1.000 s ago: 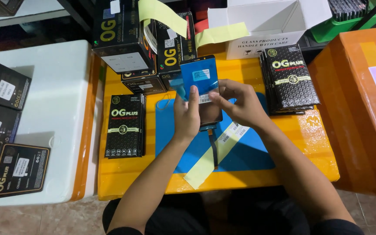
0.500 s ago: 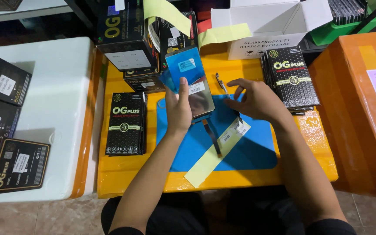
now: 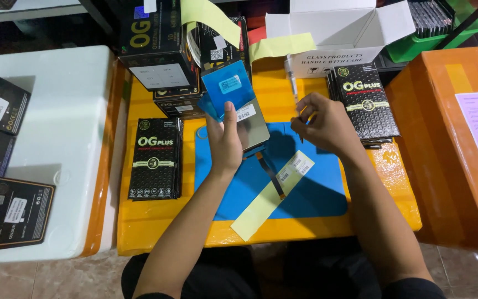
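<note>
Blue-filmed screen panel (image 3: 243, 113) in left hand (image 3: 225, 141), long axis away; right hand (image 3: 322, 122) pinches pen (image 3: 290, 77), probably.

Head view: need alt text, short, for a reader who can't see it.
A person's left hand holds up a flat phone screen panel with a blue film tab over a blue mat on a yellow table, while the right hand holds a pen. Black product boxes lie around.

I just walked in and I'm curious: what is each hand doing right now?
Left hand: closed on a phone screen panel with a blue film.
Right hand: closed on a thin pen-like tool.
</note>
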